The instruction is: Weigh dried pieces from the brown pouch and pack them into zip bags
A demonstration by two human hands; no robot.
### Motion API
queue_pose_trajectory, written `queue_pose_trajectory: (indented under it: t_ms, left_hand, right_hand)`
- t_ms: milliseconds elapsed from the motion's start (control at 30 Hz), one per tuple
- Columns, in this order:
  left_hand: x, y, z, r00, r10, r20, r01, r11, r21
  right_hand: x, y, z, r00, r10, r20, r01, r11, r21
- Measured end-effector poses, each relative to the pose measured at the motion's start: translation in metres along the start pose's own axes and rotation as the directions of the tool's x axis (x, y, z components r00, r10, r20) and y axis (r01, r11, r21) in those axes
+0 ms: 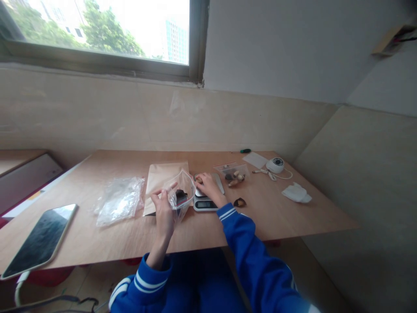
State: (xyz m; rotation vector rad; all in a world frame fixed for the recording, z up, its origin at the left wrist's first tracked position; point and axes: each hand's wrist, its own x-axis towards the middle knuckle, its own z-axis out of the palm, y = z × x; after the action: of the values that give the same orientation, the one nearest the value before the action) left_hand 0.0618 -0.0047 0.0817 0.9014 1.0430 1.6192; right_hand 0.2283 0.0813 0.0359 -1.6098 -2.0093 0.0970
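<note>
Zip bag (pixel 185 203), clear and filmy, gapes, gripped by the left hand (pixel 164 213); the right hand (pixel 210 188) pinches a brown lump (pixel 199 179).

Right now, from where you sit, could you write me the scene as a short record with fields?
Left hand: holds an open bag; something dark shows in or behind it
Right hand: over the scale, fingertips at a brown piece
Left side: clear plastic, phone
Right side: filled bag, dark piece, tissue
Far edge: screwdriver, card
Unclear: the scale's reading
</note>
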Motion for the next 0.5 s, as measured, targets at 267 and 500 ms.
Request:
queue_pose_trajectory:
  t_ms: [267,500]
  left_hand:
    - [-0.001,-0.001,0.003,1.000,-0.028,-0.001,0.028,0.999,-0.039]
    - [0.000,-0.002,0.002,0.999,-0.041,-0.004,0.041,0.997,-0.059]
  right_hand:
    - [-0.001,0.010,-0.012,0.984,0.103,-0.147,-0.105,0.994,-0.006]
    - [-0.001,0.033,-0.012,0.954,0.200,-0.223,-0.156,0.968,0.198]
